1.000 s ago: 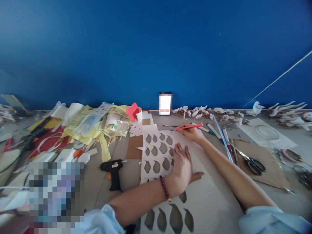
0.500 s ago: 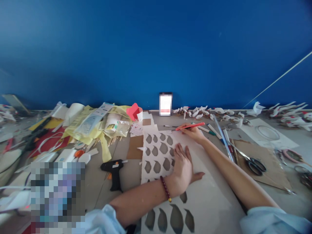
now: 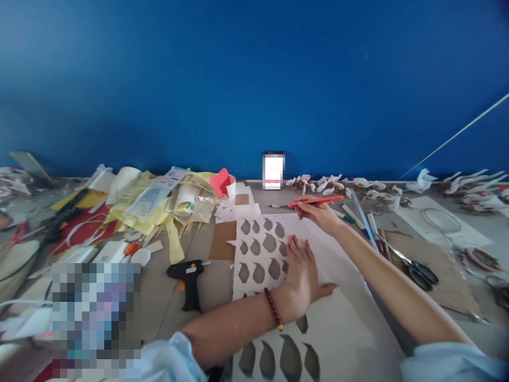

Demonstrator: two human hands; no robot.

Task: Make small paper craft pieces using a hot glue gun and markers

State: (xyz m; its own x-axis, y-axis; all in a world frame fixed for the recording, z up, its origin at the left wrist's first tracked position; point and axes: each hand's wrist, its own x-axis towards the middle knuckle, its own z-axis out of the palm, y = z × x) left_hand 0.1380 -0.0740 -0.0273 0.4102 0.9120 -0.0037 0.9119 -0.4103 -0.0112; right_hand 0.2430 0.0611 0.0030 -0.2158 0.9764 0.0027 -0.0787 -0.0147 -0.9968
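My left hand (image 3: 301,280) lies flat with fingers spread on a white paper stencil (image 3: 260,254) full of leaf-shaped cut-outs. The stencil rests on a larger white sheet (image 3: 338,329) with more cut-outs near the front edge. A dark red bead bracelet (image 3: 273,310) circles my left wrist. My right hand (image 3: 318,213) sits at the stencil's far right corner, fingers closed around a red pencil (image 3: 314,202) that points left toward the sheet.
A black glue gun (image 3: 186,278) lies left of the stencil. Yellow packets and paper rolls (image 3: 155,199) pile up at the back left. Markers (image 3: 360,217), scissors (image 3: 417,268) and brown cardboard (image 3: 433,265) lie to the right. White paper cut-outs (image 3: 338,184) line the blue wall.
My right hand with the red pencil has lifted slightly and shifted right. The view has drifted a little; my left hand stays pressed on the stencil.
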